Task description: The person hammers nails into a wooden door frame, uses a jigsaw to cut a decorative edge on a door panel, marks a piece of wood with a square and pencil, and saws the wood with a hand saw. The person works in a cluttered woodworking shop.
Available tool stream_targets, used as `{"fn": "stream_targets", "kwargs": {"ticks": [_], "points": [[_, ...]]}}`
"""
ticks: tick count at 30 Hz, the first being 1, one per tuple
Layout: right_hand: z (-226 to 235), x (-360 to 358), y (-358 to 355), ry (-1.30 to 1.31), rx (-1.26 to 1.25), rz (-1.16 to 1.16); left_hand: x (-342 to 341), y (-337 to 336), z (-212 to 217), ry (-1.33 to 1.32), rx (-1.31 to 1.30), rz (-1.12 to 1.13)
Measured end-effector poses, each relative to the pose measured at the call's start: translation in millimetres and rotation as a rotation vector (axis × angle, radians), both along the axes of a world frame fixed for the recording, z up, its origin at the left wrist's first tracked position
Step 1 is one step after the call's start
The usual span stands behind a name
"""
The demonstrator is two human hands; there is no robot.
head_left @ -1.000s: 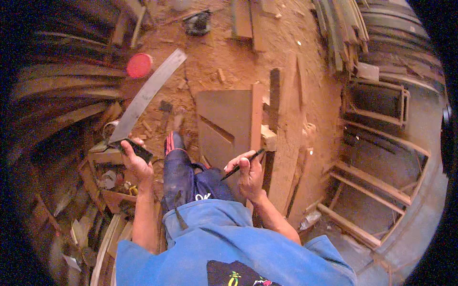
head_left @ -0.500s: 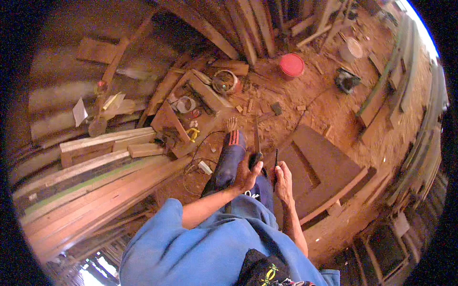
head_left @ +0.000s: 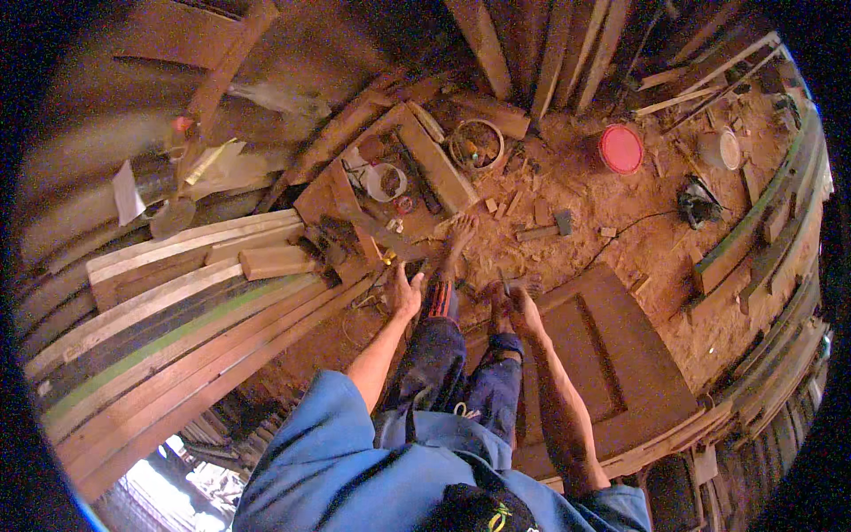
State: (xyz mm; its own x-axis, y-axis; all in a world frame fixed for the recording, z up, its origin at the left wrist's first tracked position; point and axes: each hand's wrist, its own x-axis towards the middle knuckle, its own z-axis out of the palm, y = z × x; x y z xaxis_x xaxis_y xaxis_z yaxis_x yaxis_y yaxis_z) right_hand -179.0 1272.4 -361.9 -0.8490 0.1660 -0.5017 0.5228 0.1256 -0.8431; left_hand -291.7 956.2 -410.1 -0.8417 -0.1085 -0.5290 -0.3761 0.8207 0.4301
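Observation:
My left hand [head_left: 406, 294] is closed round the dark handle of a hand saw [head_left: 385, 238]. The blade points away to the left, over the near edge of an open wooden toolbox [head_left: 443, 168]. My right hand [head_left: 525, 315] grips a slim dark tool [head_left: 506, 288], mostly hidden by the fingers, so its kind is unclear. That hand is above my right foot, beside a brown panelled wooden door [head_left: 631, 346] lying flat. Inside the toolbox stands a white tub [head_left: 386, 182] among small tools.
Long planks [head_left: 177, 355] are stacked at left. A bucket of scraps [head_left: 476, 145], a red-topped bucket [head_left: 620, 149] and a dark power tool [head_left: 699, 202] with a cord stand on the shaving-covered floor. More boards [head_left: 753, 230] lie at right; timber [head_left: 567, 53] leans behind.
My left hand has swung the saw leftward to the toolbox, its blade turning from straight ahead to the left. My right hand has reached slightly forward with the slim tool. The view has shifted left.

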Motion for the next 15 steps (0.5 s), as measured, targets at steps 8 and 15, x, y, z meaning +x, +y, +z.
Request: {"fn": "stream_targets", "kwargs": {"ticks": [8,15], "points": [[-188.5,-131.7,-130.6,-0.159,0.419,0.518,-55.8,-117.0,-122.1,-0.034,-0.057,0.276],[-310.7,-158.9,-248.6,-0.139,0.366,0.408,-90.7,-155.8,-157.8,-0.004,-0.125,0.017]]}}
